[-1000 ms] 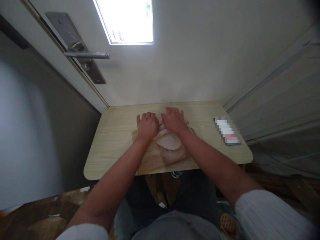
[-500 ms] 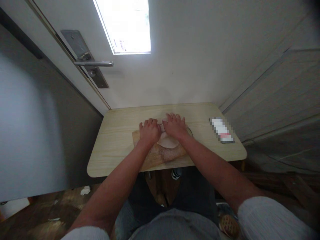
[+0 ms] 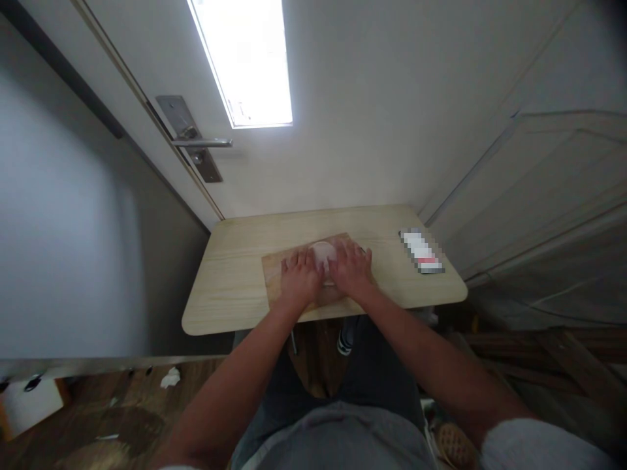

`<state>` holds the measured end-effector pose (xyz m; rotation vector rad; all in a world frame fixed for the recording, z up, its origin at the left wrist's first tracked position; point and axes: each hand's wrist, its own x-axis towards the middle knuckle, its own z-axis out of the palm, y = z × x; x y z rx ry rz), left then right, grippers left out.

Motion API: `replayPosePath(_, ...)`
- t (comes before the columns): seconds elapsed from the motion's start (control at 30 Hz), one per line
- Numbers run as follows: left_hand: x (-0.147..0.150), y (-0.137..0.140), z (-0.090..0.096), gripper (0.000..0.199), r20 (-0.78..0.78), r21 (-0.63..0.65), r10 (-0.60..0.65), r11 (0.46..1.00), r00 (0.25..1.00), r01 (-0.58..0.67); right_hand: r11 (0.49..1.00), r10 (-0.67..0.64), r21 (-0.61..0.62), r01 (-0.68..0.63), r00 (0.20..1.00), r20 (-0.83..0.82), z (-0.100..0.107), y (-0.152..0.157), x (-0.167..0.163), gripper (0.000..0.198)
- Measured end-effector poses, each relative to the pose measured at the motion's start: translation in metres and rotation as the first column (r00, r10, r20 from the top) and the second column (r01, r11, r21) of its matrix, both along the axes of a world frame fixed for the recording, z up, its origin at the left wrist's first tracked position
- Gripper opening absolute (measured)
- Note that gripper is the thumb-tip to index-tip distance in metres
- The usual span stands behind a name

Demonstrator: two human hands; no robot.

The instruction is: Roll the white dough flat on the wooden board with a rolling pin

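Observation:
A pale, flat round piece that looks like dough (image 3: 323,250) lies on a brown wooden board (image 3: 273,287). My left hand (image 3: 300,281) rests palm down over its left side, fingers stretched forward and apart. On the other side, my right hand (image 3: 351,269) lies flat too, its fingers spread near the board's right end. Both thumbs point inward and come close together over the pale piece. My palms hide its sides, and I cannot tell whether anything lies under them.
The light wood table (image 3: 225,274) stands against a white door with a metal lever handle (image 3: 203,142). A blurred-out, phone-shaped object (image 3: 422,251) lies at the table's right. Crumpled white paper (image 3: 170,377) is on the floor at left.
Both hands have drawn back toward me across the board, uncovering the far part of the pale round piece and the board's far edge. The camera view has shifted slightly.

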<state>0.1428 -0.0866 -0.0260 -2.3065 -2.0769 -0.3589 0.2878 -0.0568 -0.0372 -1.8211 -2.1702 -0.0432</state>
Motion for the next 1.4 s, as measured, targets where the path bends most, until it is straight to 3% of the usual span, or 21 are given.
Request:
replayPosePath(0.23, 0.015, -0.046, -0.011, 0.058, 0.013, 0.025, -0.007, 1.0, 1.0, 0.007, 0.997, 0.058, 0.052, -0.057, 0.998, -0.015, -0.007, -0.044, 0.021, 0.053)
replayPosePath(0.37, 0.015, -0.048, -0.012, 0.058, 0.018, 0.018, 0.004, 1.0, 1.0, -0.004, 0.996, 0.072, 0.05, -0.072, 0.997, -0.006, -0.007, -0.045, 0.023, 0.053)
replayPosePath(0.67, 0.0, -0.008, 0.002, 0.057, -0.051, -0.002, 0.022, 1.0, 0.998, -0.022, 0.998, 0.064, -0.009, -0.064, 0.998, -0.004, -0.002, 0.002, 0.004, 0.051)
replayPosePath(1.23, -0.038, 0.069, -0.001, 0.045, 0.015, 0.026, 0.059, 0.998, 0.998, -0.06, 0.994, 0.068, -0.086, -0.065, 0.997, 0.024, 0.007, 0.081, -0.033, 0.053)
replayPosePath(1.4, -0.043, 0.081, 0.001, 0.044, 0.028, 0.025, 0.089, 0.996, 0.996, -0.089, 0.993, 0.068, -0.093, -0.067, 0.998, 0.006, 0.006, 0.103, -0.043, 0.055)
